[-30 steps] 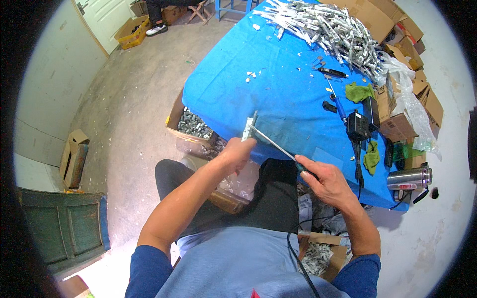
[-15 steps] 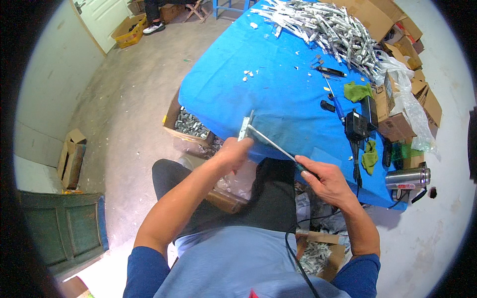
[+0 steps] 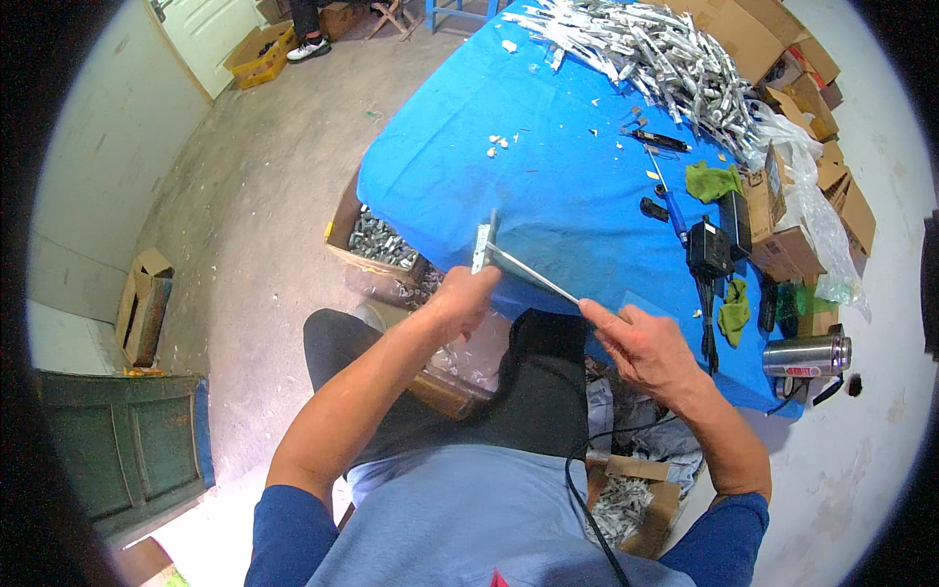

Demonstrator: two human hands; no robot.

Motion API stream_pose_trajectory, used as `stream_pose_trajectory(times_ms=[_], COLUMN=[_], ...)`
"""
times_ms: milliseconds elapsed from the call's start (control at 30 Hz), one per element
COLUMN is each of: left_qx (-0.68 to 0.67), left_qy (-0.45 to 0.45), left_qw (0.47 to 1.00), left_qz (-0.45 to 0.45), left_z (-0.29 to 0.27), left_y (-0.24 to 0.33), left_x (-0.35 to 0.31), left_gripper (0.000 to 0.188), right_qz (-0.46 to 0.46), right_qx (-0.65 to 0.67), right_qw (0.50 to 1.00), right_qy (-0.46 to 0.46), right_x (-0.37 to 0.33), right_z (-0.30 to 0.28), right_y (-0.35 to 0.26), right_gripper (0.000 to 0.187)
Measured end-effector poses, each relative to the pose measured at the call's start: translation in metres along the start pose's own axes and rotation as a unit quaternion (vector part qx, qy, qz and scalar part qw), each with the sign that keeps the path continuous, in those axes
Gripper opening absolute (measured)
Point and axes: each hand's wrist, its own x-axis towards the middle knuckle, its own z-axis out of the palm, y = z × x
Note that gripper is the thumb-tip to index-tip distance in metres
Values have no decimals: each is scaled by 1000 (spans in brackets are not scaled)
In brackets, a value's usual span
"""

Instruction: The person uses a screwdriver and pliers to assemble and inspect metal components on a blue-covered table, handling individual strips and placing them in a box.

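The tabletop [image 3: 558, 186] is covered by a blue cloth. A heap of metal strips [image 3: 646, 49] is piled at its far end, with white scraps [image 3: 501, 144] scattered nearby. Toward the right edge are laid a green rag [image 3: 711, 180], a black adapter [image 3: 708, 249], a second rag [image 3: 734, 305] and a steel flask [image 3: 807, 355]. Cardboard boxes [image 3: 782, 210] are set along that edge.

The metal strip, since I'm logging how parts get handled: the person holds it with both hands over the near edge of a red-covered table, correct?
Not quite: the table cover is blue, not red, as the head view shows. The rest stands: left hand and right hand each hold an end of the metal strip over the table's near edge.
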Motion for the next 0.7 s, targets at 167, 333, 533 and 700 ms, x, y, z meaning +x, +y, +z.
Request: stream_pose_trajectory(times_ms=[167, 333, 533, 700], left_qx=[9, 35, 35, 5], left_qy=[-11, -2, 14, 17], left_qw=[1000, 999, 999, 1000], left_qz=[-12, 16, -9, -9], left_z=[-3, -5, -5, 3], left_y=[0, -5, -4, -1], left_x=[4, 10, 12, 0], left_gripper=[30, 35, 34, 28], right_qz=[3, 78, 48, 25], right_qx=[127, 253, 238, 32], right_qw=[992, 960, 970, 997], right_qy=[-11, -88, 2, 60], right_x=[13, 22, 3, -3], right_z=[-7, -15, 27, 22], right_y=[11, 10, 11, -4], right_gripper=[37, 30, 34, 36])
